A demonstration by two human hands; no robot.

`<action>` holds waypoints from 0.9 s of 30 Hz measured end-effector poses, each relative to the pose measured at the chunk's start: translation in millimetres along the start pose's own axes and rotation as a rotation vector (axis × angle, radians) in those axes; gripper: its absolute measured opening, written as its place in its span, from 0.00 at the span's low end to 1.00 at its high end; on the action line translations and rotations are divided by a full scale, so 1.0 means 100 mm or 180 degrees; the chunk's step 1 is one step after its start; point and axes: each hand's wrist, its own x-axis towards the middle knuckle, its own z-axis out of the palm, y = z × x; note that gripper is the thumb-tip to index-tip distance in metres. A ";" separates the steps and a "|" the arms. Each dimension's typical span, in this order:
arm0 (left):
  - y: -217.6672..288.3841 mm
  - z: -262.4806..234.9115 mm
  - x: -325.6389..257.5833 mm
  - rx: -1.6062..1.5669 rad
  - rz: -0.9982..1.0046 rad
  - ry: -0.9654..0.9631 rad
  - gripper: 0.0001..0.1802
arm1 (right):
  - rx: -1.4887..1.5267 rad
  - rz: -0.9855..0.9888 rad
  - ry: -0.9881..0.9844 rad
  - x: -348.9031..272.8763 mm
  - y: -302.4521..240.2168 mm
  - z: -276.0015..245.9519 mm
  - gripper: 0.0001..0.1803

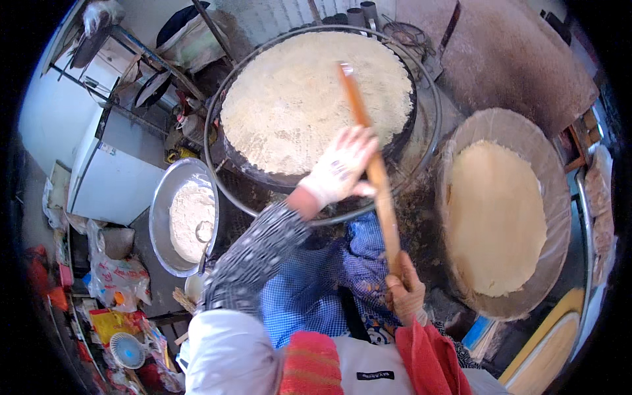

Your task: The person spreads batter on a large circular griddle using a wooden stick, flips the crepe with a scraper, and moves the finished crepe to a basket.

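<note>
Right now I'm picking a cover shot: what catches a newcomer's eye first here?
The huge round pan of pale crumbly meal at top centre, with a long wooden paddle gripped by the gloved left hand and bare right hand. At right, a lined basket holds a smooth yellowish mound.

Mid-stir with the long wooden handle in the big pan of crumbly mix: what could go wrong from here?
1. The pale crumbly mix lies heaped close to the big pan's rim, so a hard push might throw some over the edge.
2. The gloved left hand hangs over the pan; if the pan is hot, it risks a burn.
3. The bare right hand grips the wooden handle at its very end, where it may slip.
</note>
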 end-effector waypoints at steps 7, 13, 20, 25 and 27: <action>-0.92 0.48 0.68 0.0782 -0.0447 -0.1096 0.58 | 0.0641 0.0485 -0.0646 0.85 -0.73 0.20 0.32; -1.21 0.33 0.24 0.0643 -0.1210 -0.0998 0.53 | 0.0520 0.0756 -0.1060 1.20 -0.90 0.38 0.31; -1.47 0.07 -0.70 0.0667 -0.1565 -0.0613 0.53 | 0.0175 0.0779 -0.1385 1.22 -0.79 0.90 0.31; -1.15 -0.15 -1.84 0.0481 -0.1750 -0.0164 0.48 | -0.1081 -0.0077 -0.1703 1.07 -0.35 1.00 0.30; -1.02 -0.15 -2.42 0.0199 -0.1820 0.0410 0.42 | -0.1904 -0.1398 -0.1564 1.00 -0.15 0.87 0.30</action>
